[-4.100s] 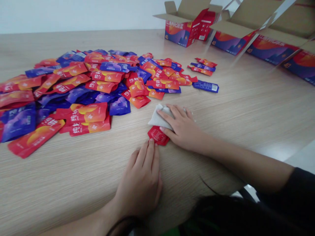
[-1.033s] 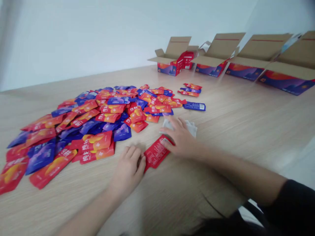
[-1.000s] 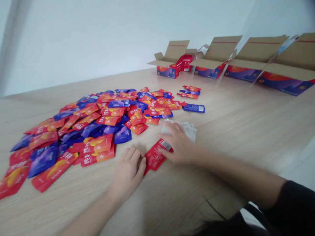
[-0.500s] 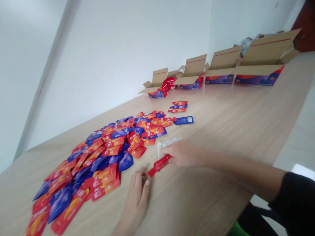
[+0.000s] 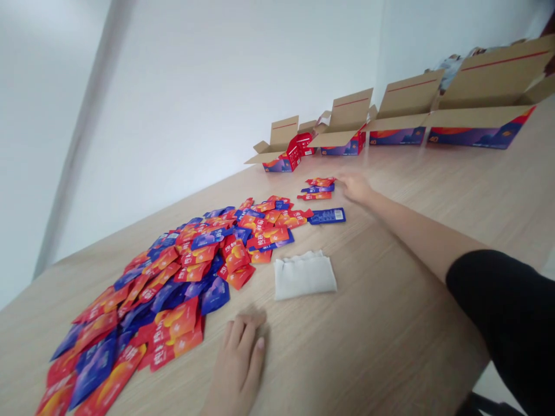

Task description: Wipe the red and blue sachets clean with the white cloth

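Red pouch (image 5: 321,182), flat, glossy, at fingertips of right hand (image 5: 356,188), grip unclear; left hand (image 5: 239,358) slack.

The bottom edge cuts off the left grip (image 5: 238,358) at the wrist; its palm is hidden. Right of upper centre, the right grip (image 5: 354,188) is too small to tell whether it pinches the red sachet (image 5: 321,181). The bottom edge also trims the pile (image 5: 191,267) at lower left. Flaps (image 5: 333,140) hide the boxes' (image 5: 396,137) insides. The blue sachet's (image 5: 325,216) print is illegible.
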Motion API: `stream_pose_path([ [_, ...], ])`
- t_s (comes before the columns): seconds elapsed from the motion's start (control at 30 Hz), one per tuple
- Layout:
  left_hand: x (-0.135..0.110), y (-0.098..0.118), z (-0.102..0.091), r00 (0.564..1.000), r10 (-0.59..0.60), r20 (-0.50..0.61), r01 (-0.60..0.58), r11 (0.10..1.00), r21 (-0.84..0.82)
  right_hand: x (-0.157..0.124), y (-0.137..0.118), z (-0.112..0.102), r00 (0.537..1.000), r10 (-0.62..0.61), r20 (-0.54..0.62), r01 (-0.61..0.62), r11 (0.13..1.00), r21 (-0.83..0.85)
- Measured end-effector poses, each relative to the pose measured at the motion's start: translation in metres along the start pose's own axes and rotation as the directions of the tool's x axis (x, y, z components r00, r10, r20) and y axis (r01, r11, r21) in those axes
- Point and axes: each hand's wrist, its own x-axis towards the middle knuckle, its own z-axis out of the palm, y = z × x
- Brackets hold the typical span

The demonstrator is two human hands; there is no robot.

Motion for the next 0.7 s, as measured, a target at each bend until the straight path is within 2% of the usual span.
stream_pose_path([
  [0.1,-0.002,-0.002,0.0,1.0,0.015,0.008,-0.015,0.998,0.058,0.003,0.015,0.033,0.997,-0.029,0.069,0.029,0.999,0.014],
  [0.2,-0.004,-0.006,0.002,0.998,0.068,0.004,-0.068,0.989,0.131,0.003,0.021,0.045,0.995,-0.057,0.078,0.056,0.998,0.018],
  [0.3,-0.008,-0.013,0.004,0.99,0.142,-0.015,-0.136,0.969,0.205,-0.002,0.016,0.039,0.994,-0.098,0.044,0.098,0.995,0.015],
  [0.4,-0.011,-0.018,0.004,0.982,0.188,-0.023,-0.178,0.957,0.228,-0.018,-0.004,0.028,0.982,-0.187,0.034,0.186,0.982,0.017],
  [0.5,-0.012,-0.016,0.002,0.984,0.179,-0.01,-0.174,0.966,0.191,-0.043,-0.028,0.023,0.933,-0.333,0.135,0.33,0.943,0.045],
  [0.57,-0.01,-0.011,0.001,0.989,0.148,0.008,-0.148,0.976,0.161,-0.061,-0.037,0.021,0.902,-0.382,0.202,0.381,0.923,0.048],
  [0.63,-0.008,-0.004,-0.001,0.993,0.119,0.024,-0.121,0.985,0.125,-0.079,-0.038,0.017,0.902,-0.362,0.235,0.369,0.929,0.015],
  [0.7,-0.007,0.002,-0.002,0.993,0.111,0.034,-0.114,0.99,0.083,-0.098,-0.033,0.009,0.924,-0.294,0.246,0.314,0.948,-0.045],
])
